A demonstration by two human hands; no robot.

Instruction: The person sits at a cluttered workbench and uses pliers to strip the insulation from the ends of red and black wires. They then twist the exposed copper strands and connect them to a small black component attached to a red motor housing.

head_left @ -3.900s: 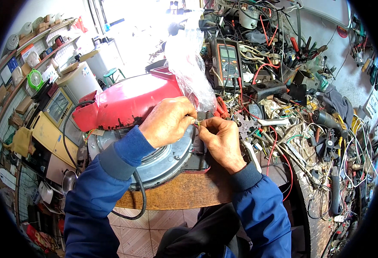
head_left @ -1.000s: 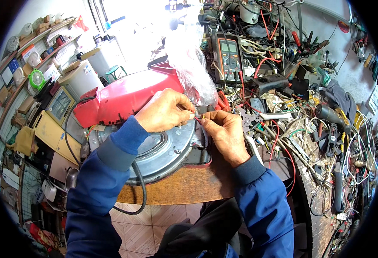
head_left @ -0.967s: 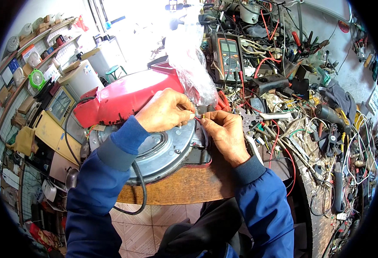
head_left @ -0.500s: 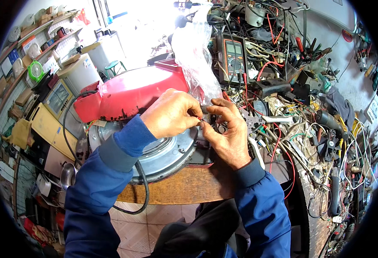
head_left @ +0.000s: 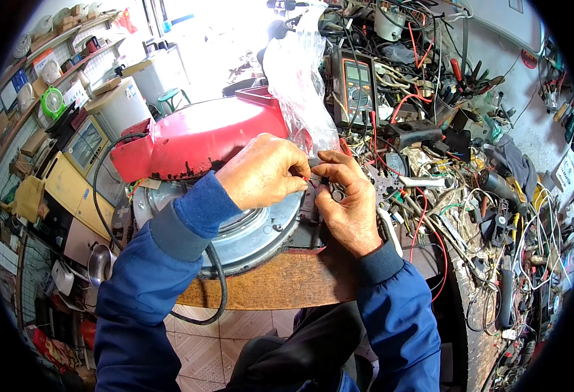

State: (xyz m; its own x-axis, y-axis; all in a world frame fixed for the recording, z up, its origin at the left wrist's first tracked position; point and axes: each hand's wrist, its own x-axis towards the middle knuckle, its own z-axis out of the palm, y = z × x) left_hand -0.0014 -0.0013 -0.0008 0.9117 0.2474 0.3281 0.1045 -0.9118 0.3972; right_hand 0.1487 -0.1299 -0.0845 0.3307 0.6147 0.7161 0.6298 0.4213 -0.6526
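Over the right side of a round grey metal housing (head_left: 251,245), my two hands meet at close range. My left hand (head_left: 261,171) pinches a thin red piece (head_left: 311,183) that looks like a wire, between thumb and forefinger. Beside it my right hand (head_left: 349,209) has its fingers curled and its thumb and forefinger close together; whatever they hold is too small to make out. Behind the hands stands a red casing (head_left: 215,134) with chipped paint on its lower edge. A clear plastic bag (head_left: 300,85) hangs against its right end.
A multimeter (head_left: 357,88) stands behind my right hand. Tangled wires, tools and parts cover the bench on the right. A black cable (head_left: 221,287) loops over the wooden table edge (head_left: 280,281). Shelves with boxes and a small green fan (head_left: 53,102) line the left.
My right thumb and forefinger have moved slightly away from my left fingertips. My left hand stays nearly in place, still pinching the red piece. The view has shifted a little.
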